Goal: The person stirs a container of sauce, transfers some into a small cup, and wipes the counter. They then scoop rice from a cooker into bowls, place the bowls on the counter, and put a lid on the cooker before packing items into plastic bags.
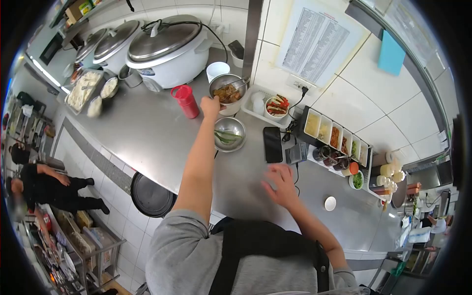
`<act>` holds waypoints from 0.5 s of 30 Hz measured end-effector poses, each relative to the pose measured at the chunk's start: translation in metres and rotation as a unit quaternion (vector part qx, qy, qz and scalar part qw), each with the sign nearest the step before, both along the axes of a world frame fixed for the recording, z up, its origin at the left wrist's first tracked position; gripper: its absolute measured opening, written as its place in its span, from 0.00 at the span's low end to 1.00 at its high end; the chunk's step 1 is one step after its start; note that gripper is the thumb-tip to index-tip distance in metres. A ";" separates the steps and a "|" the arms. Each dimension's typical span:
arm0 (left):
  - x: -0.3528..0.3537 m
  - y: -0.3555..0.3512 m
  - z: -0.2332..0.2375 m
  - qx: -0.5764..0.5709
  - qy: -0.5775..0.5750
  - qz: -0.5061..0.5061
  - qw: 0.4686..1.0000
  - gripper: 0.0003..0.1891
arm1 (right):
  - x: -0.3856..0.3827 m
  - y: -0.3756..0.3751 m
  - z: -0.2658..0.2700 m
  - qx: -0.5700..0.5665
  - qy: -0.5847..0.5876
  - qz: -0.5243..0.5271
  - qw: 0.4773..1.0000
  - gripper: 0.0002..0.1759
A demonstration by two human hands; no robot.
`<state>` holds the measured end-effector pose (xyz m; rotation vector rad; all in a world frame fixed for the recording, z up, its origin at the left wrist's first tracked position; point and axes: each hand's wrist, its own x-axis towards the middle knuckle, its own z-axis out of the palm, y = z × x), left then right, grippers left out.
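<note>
My left hand [210, 106] reaches forward and grips the near left rim of a metal bowl [238, 79] with brown chunks of food [228, 93] in it. A metal utensil handle rests at that bowl's far right edge. Close below stands a second metal bowl [239, 142] with several long green pieces [225, 137] in it. A red lidded pitcher [186, 102] is just left of my left hand. My right hand [280, 186] hovers over the counter with its fingers spread, holding nothing, below a black phone [273, 144] and a grey device [296, 153].
Large cookers [169, 54] line the back left of the steel counter [142, 132]. On the right are a rack of topping tubs [335, 137], sauce jars and a small white cup [330, 203]. A white tray [250, 111] holds a bowl of peppers. A person [51, 184] stands at far left.
</note>
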<state>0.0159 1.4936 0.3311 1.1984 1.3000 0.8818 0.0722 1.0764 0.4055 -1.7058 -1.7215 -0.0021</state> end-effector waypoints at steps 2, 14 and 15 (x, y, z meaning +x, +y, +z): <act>-0.016 -0.006 0.006 0.041 0.008 -0.009 0.999 0.15 | 0.015 0.039 0.012 -0.013 -0.006 0.010 1.000 0.21; -0.255 -0.151 0.006 -0.042 0.004 0.048 0.998 0.20 | 0.076 0.287 -0.058 -0.085 -0.197 0.029 0.976 0.13; -0.266 -0.158 -0.007 -0.051 0.031 0.052 0.997 0.21 | 0.076 0.302 -0.065 -0.067 -0.224 0.032 0.972 0.12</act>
